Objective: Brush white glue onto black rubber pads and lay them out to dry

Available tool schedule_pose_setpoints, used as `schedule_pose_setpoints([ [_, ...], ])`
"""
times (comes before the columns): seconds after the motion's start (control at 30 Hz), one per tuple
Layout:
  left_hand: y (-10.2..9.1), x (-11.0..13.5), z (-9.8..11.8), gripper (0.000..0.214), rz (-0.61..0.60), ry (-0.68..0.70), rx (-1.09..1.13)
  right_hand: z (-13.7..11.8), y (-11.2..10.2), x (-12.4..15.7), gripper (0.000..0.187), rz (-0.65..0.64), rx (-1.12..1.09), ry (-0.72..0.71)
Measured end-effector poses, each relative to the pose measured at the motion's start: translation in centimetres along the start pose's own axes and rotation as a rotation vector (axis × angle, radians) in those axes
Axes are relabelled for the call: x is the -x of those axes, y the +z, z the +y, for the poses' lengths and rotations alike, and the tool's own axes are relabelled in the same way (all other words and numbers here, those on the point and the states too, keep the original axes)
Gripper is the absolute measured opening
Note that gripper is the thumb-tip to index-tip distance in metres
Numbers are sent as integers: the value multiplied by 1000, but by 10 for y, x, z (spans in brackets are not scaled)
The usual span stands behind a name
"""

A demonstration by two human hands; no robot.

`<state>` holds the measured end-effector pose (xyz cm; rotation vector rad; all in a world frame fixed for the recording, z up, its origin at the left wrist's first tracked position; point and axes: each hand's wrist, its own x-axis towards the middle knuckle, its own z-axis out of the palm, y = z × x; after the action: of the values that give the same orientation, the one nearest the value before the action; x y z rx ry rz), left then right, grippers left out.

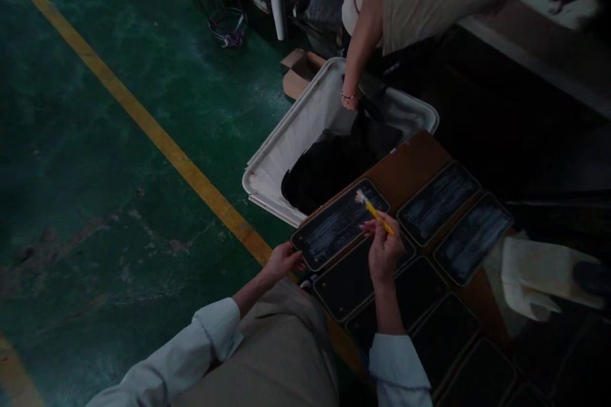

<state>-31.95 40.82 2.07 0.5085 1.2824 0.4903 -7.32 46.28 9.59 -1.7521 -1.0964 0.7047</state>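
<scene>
In my right hand (pixel 384 253) is a small yellow-handled paintbrush (pixel 375 213), its whitish bristles over a black rectangular panel (pixel 334 232) with a pale border and streaky whitish marks. At that panel's near left corner, my left hand (pixel 282 261) pinches the edge with thumb and fingers. Two more streaked panels (pixel 438 203) (pixel 473 238) lie to the right. Nearer me, several plain black panels (pixel 341 286) sit side by side on a brown board (pixel 405 168). My right hand and forearm cover part of these.
Beyond the board stands a white plastic bin (pixel 286 156) with dark material inside. Another person's hand (pixel 351 100) reaches into it. An opened cardboard box (pixel 298 76) sits behind. A pale cloth-like item (pixel 534 273) is at the right. A yellow line (pixel 157 137) crosses the green floor.
</scene>
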Motion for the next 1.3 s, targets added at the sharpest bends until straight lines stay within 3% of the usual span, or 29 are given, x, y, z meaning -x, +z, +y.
schedule_pose_setpoints([
  [0.13, -1, -1, -1, 46, -6, 7, 10, 5, 11, -1, 32, -66, 191, -174],
  [0.3, -2, -2, -1, 51, -29, 41, 17, -2, 25, 58, 28, -362, 214, -227],
  [0.43, -1, 0, 3, 51, -31, 27, -14, -17, 20, 105, 28, -476, 95, -74],
  [0.5, 0, 2, 6, 48, -21, 24, -46, -19, 16, 110, 28, -469, 9, 39],
  [0.57, 1, 4, 9, 45, -19, 19, -65, -17, 13, 106, 27, -370, -52, 122],
  [0.67, 1, 6, 12, 44, -20, 6, -71, -12, 14, 103, 26, -261, -76, 162],
  [0.8, 0, 8, 13, 47, -31, 9, -54, -15, 11, 124, 28, -357, -135, 264],
  [0.93, -2, 11, 8, 53, -23, 10, -7, -21, -26, 137, 30, -196, -151, 347],
  [1.1, 0, 17, -15, 61, -81, -144, -157, 2, -102, 113, 32, 57, 178, 235],
  [1.2, 12, 25, -31, 60, -241, -242, -285, 29, -132, 94, 34, 76, 307, 123],
  [1.3, 31, 34, -41, 52, -332, -301, -250, 52, -142, 82, 35, 35, 391, 8],
])
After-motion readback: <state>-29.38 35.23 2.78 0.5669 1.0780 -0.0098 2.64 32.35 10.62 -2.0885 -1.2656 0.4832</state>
